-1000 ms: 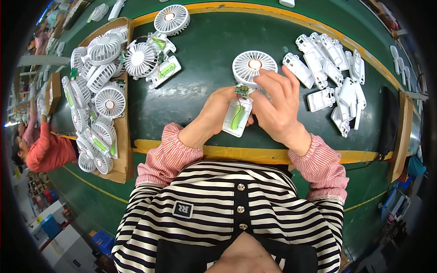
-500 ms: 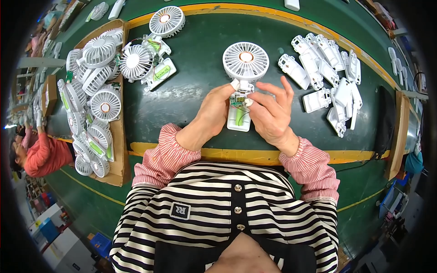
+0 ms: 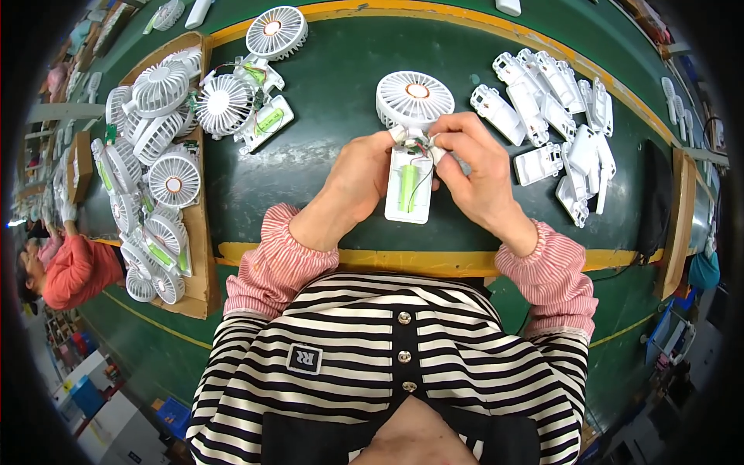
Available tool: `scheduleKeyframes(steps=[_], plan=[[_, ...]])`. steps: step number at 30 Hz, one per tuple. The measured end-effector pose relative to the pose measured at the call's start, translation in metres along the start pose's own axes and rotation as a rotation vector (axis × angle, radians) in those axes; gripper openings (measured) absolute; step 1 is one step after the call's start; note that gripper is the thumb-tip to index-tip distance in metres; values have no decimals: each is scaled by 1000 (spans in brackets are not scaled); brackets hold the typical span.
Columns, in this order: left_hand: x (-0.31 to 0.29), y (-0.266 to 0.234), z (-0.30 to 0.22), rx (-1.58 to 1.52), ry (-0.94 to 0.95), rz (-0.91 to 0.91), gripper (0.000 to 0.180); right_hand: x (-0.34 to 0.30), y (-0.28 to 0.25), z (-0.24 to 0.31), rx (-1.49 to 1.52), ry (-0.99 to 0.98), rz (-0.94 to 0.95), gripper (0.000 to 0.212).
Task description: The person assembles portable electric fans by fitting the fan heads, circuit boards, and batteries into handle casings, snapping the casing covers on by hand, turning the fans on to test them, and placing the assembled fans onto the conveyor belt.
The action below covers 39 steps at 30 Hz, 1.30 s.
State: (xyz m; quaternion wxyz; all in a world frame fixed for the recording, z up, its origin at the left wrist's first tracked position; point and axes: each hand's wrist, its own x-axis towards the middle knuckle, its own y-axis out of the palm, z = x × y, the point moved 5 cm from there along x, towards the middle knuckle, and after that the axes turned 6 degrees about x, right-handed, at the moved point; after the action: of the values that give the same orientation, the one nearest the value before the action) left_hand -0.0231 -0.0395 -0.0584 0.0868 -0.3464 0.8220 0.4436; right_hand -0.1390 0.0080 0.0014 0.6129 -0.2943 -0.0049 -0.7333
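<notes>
A white handheld fan point(image 3: 415, 94) lies before me, its round grille away from me and its open handle point(image 3: 421, 208) toward me. Inside that handle sits a green battery cell point(image 3: 408, 186), with thin wires running up to the neck. My left hand point(image 3: 350, 177) is closed on the left side of the neck, thumb near the grille. Opposite it, my right hand point(image 3: 479, 161) pinches at the small circuit board point(image 3: 418, 142), which is tilted and seen mostly edge-on. Whitish covers wrap some fingertips. The fingers hide much of the neck and the board.
To the left, a cardboard tray point(image 3: 203, 263) holds several white fans point(image 3: 173, 178). More open fans point(image 3: 225, 105) lie beside it. Several white handle shells point(image 3: 531, 108) are heaped on the right. A yellow edge point(image 3: 372, 263) borders the green table. A person in red point(image 3: 81, 267) is far left.
My right hand has shifted up and turned inward, fingers now curled at the neck. The circuit board, earlier flat with its display showing, is now tipped up, uncovering more of the battery.
</notes>
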Motion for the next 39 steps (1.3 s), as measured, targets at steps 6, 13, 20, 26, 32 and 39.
scheduleKeyframes(steps=[6, 13, 20, 26, 32, 39], plan=[[-2, 4, -1, -9, -11, 40, 34, 5, -2, -1, -69, -69, 96, 11], [-4, 3, -2, 9, -26, -35, 33, 14, -1, 2, -171, -21, 320, 11], [-3, 2, -1, 15, -41, -28, 32, 20, 2, 7, -239, -89, 418, 10], [-5, 1, -1, 6, -47, -35, 32, 22, 5, 7, -305, -92, 462, 9], [-4, 0, -1, -6, -47, -40, 32, 22, 6, 9, -318, -113, 485, 10], [-3, -2, 1, 41, -62, -44, 38, 23, 9, 10, -354, -123, 502, 9]])
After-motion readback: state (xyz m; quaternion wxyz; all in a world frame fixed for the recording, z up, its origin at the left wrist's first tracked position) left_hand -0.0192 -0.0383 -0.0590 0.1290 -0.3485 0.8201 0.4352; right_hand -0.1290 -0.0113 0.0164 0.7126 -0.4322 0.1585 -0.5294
